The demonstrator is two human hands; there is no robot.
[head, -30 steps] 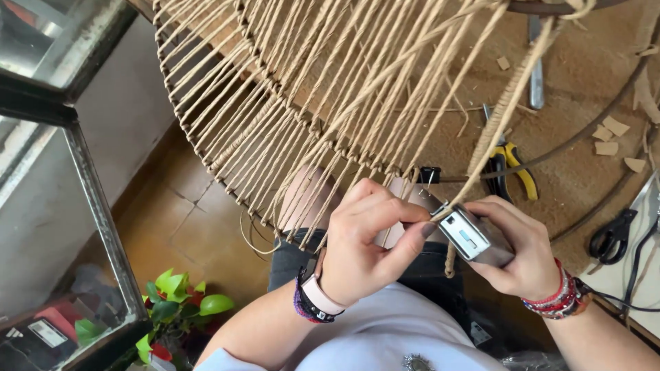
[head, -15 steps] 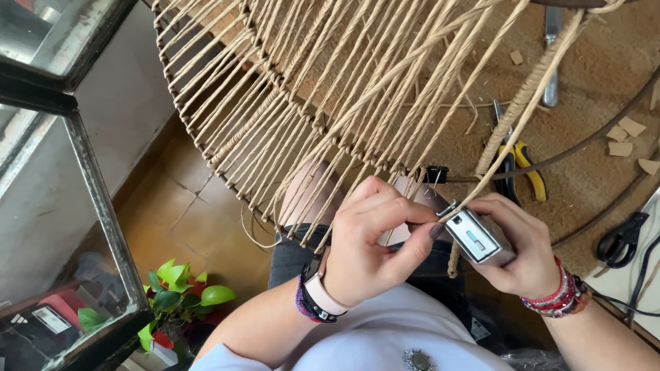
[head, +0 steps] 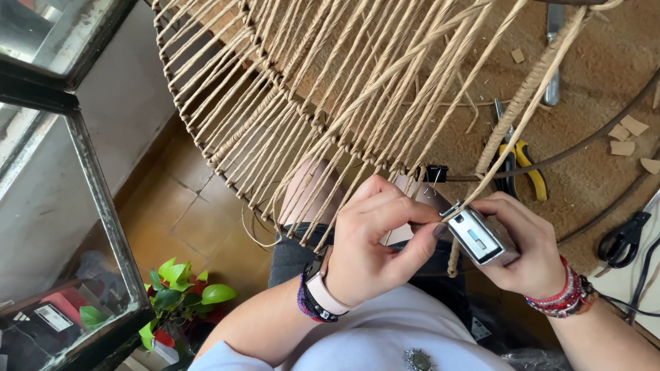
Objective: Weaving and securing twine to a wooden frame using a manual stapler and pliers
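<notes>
fingers (head: 385,206) of the left hand (head: 375,251) pinch the twisted cord (head: 529,86) at the tip of a silver lighter (head: 478,239), which the right hand (head: 526,247) grips, just near of the woven frame (head: 289,103).

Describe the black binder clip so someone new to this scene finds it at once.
Start at the big round frame strung with tan cord. Follow its dark rim right, just above the left hand. The binder clip pinches the rim there: small, black, with wire handles, unlike the yellow-handled pliers farther right.

Round woven cord-and-wire frame (head: 357,89) cut off by top edge, black scissors (head: 622,240) partly cut at right edge, small silver lighter's (head: 478,239) flame end hidden behind cord.
</notes>
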